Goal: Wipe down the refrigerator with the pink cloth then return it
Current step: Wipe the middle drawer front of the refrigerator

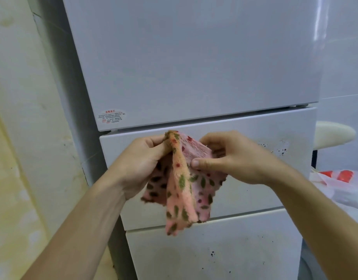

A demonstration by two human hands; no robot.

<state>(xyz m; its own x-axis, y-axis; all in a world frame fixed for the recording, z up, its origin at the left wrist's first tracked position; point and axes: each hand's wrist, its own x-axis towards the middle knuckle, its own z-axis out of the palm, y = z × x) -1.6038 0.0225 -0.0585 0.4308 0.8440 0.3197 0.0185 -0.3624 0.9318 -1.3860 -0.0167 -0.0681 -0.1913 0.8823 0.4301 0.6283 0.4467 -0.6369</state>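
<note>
Both hands, left hand (141, 158) and right hand (230, 156), pinch the pink cloth (182, 182) hanging before the refrigerator (194, 57) middle drawer; fold to a flat pad, then press onto the dark specks (279, 146).

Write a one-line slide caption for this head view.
Left hand and right hand hold a pink leaf-patterned fuzzy cloth before a white refrigerator marked with dark specks.

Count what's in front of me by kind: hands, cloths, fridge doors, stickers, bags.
hands: 2, left hand and right hand
pink cloth: 1
refrigerator doors: 3, top door, middle door, bottom door
sticker: 1
plastic bag: 1
total: 8
</note>
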